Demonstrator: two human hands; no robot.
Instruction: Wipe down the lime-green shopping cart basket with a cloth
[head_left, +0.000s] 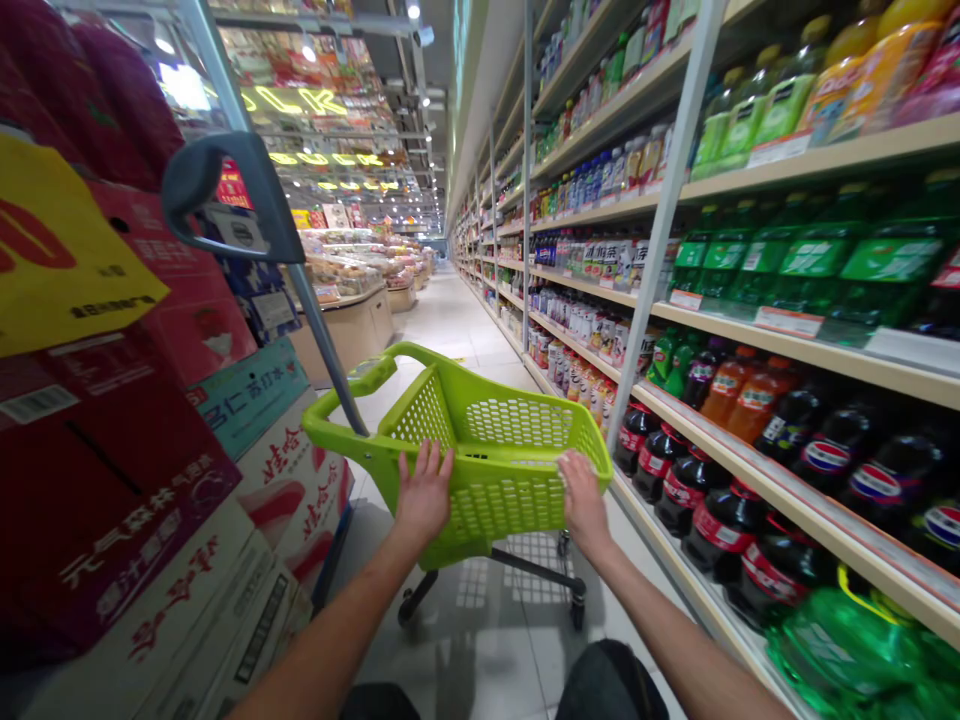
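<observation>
A lime-green plastic shopping basket on wheels (517, 420) stands in the aisle right in front of me, empty as far as I can see. My left hand (424, 492) rests on its near rim with the fingers laid flat over the edge. My right hand (581, 495) grips the near rim at the right corner, fingers curled over it. A grey pull handle on a metal pole (225, 195) rises from the basket's left side toward the upper left.
Shelves (787, 345) of bottled drinks run along the right, dark cola bottles (720, 520) at knee height. Stacked cartons (150, 480) crowd the left. The tiled aisle (450, 320) stretches ahead toward display counters (352, 300).
</observation>
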